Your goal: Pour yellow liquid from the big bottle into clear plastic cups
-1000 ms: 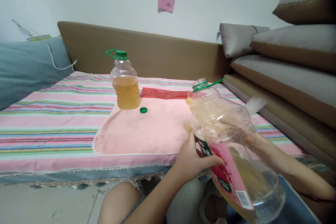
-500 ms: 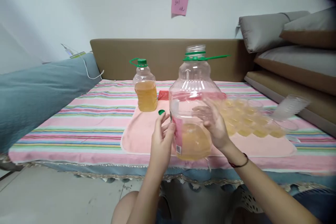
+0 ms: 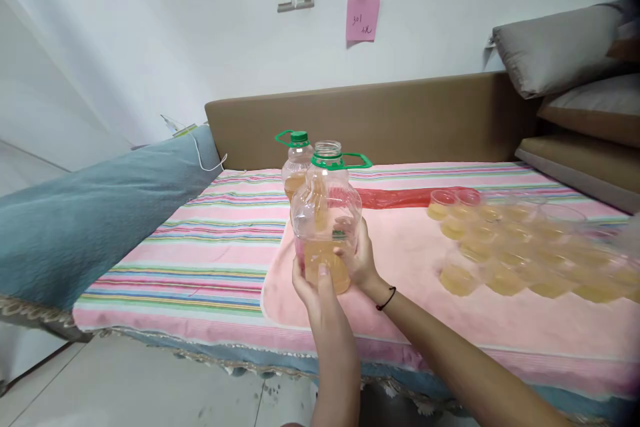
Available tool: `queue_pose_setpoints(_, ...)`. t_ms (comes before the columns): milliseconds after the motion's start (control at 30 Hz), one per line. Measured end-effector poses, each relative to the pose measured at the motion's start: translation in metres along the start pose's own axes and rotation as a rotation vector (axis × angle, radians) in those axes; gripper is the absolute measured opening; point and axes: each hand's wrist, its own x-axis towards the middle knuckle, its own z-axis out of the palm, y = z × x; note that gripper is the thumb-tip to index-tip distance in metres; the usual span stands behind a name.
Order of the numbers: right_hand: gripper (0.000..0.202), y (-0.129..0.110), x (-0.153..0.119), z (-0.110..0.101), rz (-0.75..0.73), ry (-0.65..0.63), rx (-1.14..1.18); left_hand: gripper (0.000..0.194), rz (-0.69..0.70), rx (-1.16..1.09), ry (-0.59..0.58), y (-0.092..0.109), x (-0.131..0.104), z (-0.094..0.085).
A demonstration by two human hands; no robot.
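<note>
A large clear plastic bottle (image 3: 327, 213), uncapped, has a green ring handle at its neck and yellow liquid in its lower part. My left hand (image 3: 315, 290) grips it low at the near left side, thumb on its wall. My right hand (image 3: 364, 257) wraps its right side, with some fingers behind the clear plastic. The bottle stands upright at the cloth; I cannot tell whether its base rests there. Just behind it is a second bottle (image 3: 295, 173), capped in green and partly hidden. A loose green cap (image 3: 339, 235) shows through the held bottle.
Several clear plastic cups (image 3: 505, 280) of yellow liquid crowd the right of the pink cloth (image 3: 400, 240). A red plastic wrapper (image 3: 395, 198) lies behind. Cushions (image 3: 565, 47) are stacked at the far right, and a blue covered armrest (image 3: 100, 193) is at the left.
The held bottle has moved away from me and down, now in front of the capped bottle. My right hand has closed onto its side. The view has shifted, too.
</note>
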Motion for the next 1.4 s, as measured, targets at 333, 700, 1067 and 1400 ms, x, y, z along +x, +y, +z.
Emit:
queue_pose_setpoints(333, 0.1, -0.007, -0.01, 0.003, 0.091, -0.144, -0.085, 0.063, 0.254, 0.112, 0.058, -0.004, -0.015, 0.011)
queue_pose_setpoints(700, 0.053, -0.071, -0.007, -0.139, 0.042, -0.127, -0.303, 0.026, 0.763, 0.275, -0.319, -0.03, -0.026, 0.047)
queue_pose_setpoints(1067, 0.02, -0.082, -0.061, -0.264, 0.121, 0.148, -0.45, 0.05, 0.319, 0.333, -0.58, -0.08, -0.023, 0.122)
queue_pose_setpoints(1400, 0.019, -0.088, -0.075, -0.268, 0.3, -0.305, -0.696, 0.085, 0.344, 0.303, -0.618, -0.112, -0.029, 0.157)
